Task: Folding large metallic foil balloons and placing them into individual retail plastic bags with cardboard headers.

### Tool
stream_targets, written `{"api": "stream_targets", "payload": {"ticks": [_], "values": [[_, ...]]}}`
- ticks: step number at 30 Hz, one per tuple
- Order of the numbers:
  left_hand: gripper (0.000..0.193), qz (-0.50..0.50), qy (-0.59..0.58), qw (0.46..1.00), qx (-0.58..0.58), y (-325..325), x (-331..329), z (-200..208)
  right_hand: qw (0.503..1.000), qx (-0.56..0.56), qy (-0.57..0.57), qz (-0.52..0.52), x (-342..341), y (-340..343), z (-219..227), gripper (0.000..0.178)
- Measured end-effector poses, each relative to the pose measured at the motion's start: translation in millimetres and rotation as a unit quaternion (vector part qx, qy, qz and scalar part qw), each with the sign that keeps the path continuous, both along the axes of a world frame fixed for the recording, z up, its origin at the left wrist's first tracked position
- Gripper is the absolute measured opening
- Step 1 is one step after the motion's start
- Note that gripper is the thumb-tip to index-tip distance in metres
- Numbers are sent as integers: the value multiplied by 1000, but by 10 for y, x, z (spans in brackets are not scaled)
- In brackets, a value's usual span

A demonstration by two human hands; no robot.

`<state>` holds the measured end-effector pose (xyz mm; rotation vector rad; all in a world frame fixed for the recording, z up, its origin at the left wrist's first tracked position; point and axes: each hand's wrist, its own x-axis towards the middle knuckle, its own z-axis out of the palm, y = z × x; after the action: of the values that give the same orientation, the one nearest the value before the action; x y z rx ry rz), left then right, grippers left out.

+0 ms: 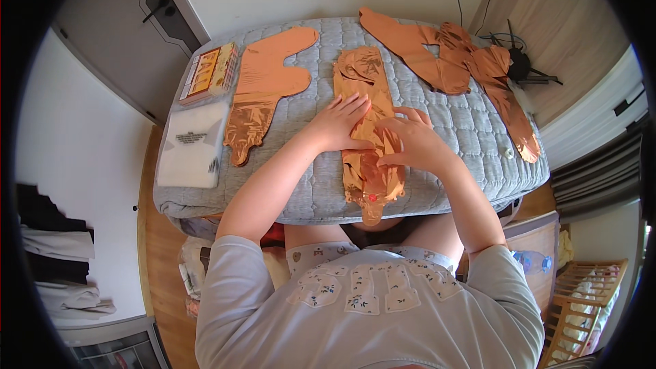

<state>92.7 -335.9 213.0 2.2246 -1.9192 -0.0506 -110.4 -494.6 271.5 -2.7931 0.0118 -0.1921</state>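
A flat, copper-coloured foil balloon (pixel 359 89) lies lengthwise on the quilted mattress (pixel 301 184) in front of me, its narrow tail with a small red spot pointing toward me. My left hand (pixel 342 123) rests flat on its middle, fingers stretched out. On its right side, my right hand (pixel 417 138) touches the foil with bent, spread fingers, the thumb apart from them. Creases run through the foil between the hands. Another flat foil balloon (pixel 270 72) with rounded lobes lies to the left. More copper foil balloons (pixel 430 61) spread across the far right, partly overlapping.
At the left edge sit a boxed stack (pixel 208 72) and a white plastic packet (pixel 188 147). A black router-like device (pixel 521 65) with antennas and cables stands at the right edge. A small white piece (pixel 508 153) lies near the right corner. Walls flank the bed.
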Motion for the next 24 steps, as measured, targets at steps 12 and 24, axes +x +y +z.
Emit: {"api": "stream_targets", "payload": {"ticks": [12, 24], "values": [[117, 0, -15, 1000, -3, -3, 36, -35, 996, -23, 82, -11, -128, 196, 65, 105], [118, 7, -5, 1000, 8, -20, -15, 27, 978, 199, -55, 32, -175, -122, -102, 52]]}}
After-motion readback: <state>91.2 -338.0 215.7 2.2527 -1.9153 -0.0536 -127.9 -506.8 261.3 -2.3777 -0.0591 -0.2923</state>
